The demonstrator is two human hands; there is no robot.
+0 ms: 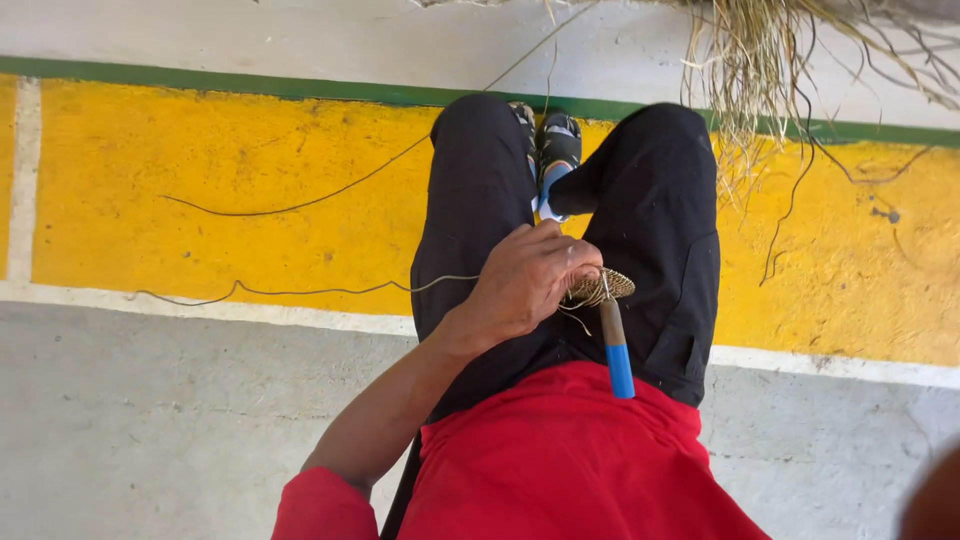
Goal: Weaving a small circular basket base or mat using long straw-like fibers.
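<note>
My left hand (pixel 525 285) reaches over my lap and is closed on a small round woven coil of straw (pixel 608 285), which rests on my black trousers. A pointed tool with a blue handle (pixel 619 368) sticks out of the coil and hangs down toward my red shirt; no hand is on its handle. A thin fibre strand (pixel 300 292) runs from under my left hand out to the left across the floor. My right hand is not visible.
A bundle of dry grass fibres (pixel 770 70) lies at the top right, with loose strands trailing over the yellow painted floor band (pixel 200 160). A second long strand (pixel 300 207) curves left of my knees. My feet (pixel 552 150) are crossed ahead. A blurred dark shape (pixel 935 500) fills the bottom right corner.
</note>
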